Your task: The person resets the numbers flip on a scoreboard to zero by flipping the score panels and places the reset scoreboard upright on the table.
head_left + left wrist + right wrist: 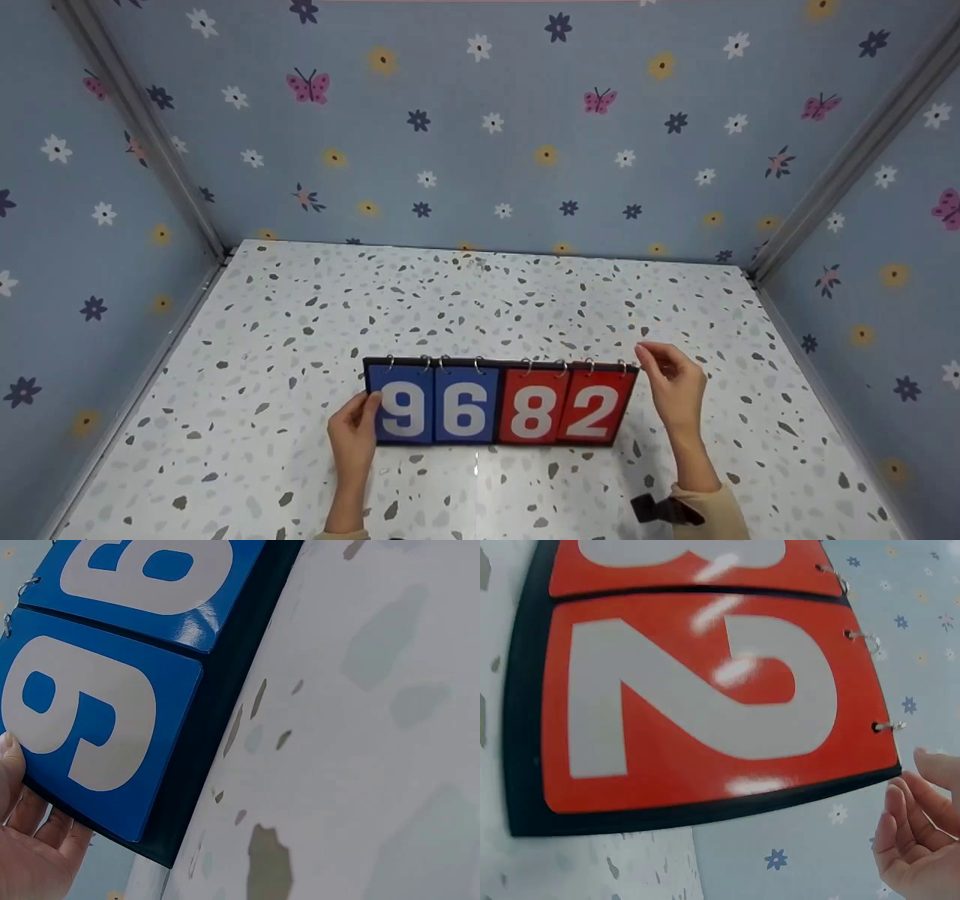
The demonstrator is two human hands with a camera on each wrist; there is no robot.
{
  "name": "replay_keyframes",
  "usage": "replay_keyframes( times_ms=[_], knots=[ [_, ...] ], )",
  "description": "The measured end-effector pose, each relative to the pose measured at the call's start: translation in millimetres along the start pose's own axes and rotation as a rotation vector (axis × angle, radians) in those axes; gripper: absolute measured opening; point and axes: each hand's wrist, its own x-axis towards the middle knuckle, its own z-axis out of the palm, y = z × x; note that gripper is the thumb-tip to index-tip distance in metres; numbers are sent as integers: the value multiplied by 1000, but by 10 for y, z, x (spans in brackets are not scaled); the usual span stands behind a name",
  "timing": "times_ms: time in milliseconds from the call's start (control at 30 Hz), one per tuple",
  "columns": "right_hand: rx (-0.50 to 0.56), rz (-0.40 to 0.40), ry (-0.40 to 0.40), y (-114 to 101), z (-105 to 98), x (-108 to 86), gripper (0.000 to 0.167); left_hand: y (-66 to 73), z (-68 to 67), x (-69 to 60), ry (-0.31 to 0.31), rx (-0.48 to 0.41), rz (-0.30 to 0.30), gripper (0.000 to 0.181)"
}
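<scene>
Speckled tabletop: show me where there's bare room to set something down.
The widest free patch of tabletop lies between the number board and the back wall. More bare room separates the left hand from the left wall. It's crowded at the board's ends, beside that hand and the right hand.

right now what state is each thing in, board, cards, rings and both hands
Scoreboard, number side facing the head camera
Blue cards, showing 9 and 6
Red cards, showing 8 and 2
Rings, threaded through the card tops
Left hand, gripping the scoreboard's left edge
Right hand, at top right corner, contact unclear
</scene>
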Motion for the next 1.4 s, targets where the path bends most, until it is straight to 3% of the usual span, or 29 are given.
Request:
replay_keyframes(
  times_ms=[100,200,233,333,433,567,667,1133,1400],
  knots=[
    [-11,7,65,65,6,-121,8,-69,1,20,0,1,-12,21],
    [-12,-15,124,18,7,-239,9,34,1,-1,-2,-3,-19,20],
    [2,3,135,-223,0,-283,10,79,-1,-13,-4,-3,-14,19],
    [38,-22,159,-141,12,-401,14,186,-1,-39,-8,-3,10,18],
    [45,-16,167,385,59,-545,19,213,-1,-47,-14,-12,30,16],
    [-67,26,189,1027,143,-748,27,208,4,-42,-15,-23,33,16],
    [-134,55,192,1169,198,-858,32,202,9,-36,-10,-21,27,16],
    [-245,95,233,1088,345,-1021,33,197,11,-36,-6,-14,21,17],
    [-236,188,246,1089,386,-1003,26,187,-3,-48,-12,-5,38,17]
  ],
)
